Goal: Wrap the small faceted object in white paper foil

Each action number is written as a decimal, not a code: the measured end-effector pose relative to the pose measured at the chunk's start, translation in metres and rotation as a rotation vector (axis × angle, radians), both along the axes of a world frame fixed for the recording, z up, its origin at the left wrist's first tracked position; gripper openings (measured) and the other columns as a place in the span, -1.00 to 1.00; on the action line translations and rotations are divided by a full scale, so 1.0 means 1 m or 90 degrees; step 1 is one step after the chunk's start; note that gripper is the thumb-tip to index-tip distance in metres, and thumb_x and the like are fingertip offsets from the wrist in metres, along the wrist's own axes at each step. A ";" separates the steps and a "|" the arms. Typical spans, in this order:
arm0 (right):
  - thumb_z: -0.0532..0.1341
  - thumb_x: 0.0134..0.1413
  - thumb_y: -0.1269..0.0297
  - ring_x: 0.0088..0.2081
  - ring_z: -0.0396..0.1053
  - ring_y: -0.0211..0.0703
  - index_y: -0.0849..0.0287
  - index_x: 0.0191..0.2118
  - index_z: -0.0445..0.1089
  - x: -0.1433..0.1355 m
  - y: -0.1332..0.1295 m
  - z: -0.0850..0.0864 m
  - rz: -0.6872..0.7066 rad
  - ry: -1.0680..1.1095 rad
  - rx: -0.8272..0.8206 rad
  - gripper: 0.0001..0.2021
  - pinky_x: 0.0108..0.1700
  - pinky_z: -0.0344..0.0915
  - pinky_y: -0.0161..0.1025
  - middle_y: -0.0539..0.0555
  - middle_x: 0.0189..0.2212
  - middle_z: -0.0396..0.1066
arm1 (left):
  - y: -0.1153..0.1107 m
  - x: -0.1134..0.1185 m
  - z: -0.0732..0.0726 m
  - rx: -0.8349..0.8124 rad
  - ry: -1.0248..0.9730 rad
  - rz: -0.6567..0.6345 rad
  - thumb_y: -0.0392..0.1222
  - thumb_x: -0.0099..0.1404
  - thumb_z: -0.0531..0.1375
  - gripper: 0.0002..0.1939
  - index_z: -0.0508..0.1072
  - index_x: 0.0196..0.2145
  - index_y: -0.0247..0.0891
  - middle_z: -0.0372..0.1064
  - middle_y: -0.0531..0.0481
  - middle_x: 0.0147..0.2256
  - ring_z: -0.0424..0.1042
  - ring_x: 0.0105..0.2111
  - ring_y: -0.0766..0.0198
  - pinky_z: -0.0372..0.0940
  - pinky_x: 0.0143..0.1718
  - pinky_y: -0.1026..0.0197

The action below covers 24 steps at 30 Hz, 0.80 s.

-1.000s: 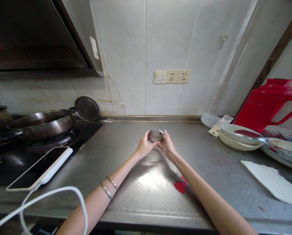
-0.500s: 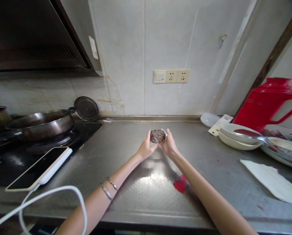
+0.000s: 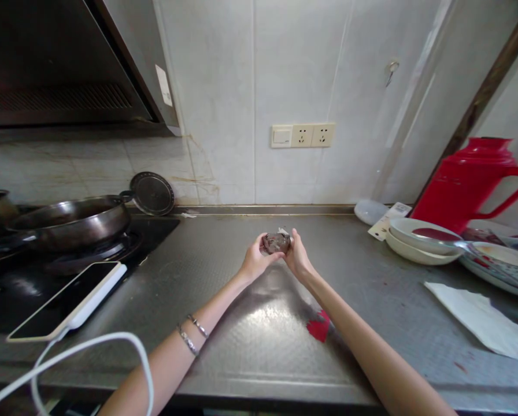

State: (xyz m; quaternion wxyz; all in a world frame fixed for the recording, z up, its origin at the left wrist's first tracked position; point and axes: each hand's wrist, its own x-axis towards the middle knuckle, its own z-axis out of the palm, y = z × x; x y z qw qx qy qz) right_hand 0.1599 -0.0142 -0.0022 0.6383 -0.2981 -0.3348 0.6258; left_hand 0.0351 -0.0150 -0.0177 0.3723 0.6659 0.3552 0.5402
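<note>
Both hands meet over the middle of the metal counter (image 3: 215,254), round a small see-through container (image 3: 275,242) with a brownish, dark-marked surface. I cannot tell its exact kind. My left hand (image 3: 255,260) grips its left side, the thumb lying across the near face. On the other side my right hand (image 3: 298,257) closes against the right end, its fingers partly hidden behind the container. A small whitish bit shows at the container's far upper edge, too small to name. Below the hands, beside my right forearm, lies a red patch (image 3: 318,326) on the counter.
At left, a steel pan (image 3: 74,219) sits on the stove near a dark round disc (image 3: 152,193). A phone (image 3: 63,300) with a white cable (image 3: 89,341) lies in front. At right are stacked bowls (image 3: 409,249), a red thermos (image 3: 462,185) and a white napkin (image 3: 480,320).
The container has tilted in my hands, so its open-looking oval face now shows less. My left thumb has moved further right across its near side. The view has shifted slightly.
</note>
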 end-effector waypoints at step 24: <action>0.07 0.04 -0.16 -0.12 0.45 -0.04 0.16 -0.28 0.46 -0.002 0.014 -0.020 -0.061 -0.059 0.101 -0.53 -0.06 0.34 -0.15 0.07 -0.35 0.55 | 0.006 0.002 -0.006 0.010 -0.042 0.005 -0.14 -0.14 0.43 -0.13 0.17 0.10 -0.30 0.20 -0.28 0.07 0.28 0.06 -0.04 0.20 0.10 -0.08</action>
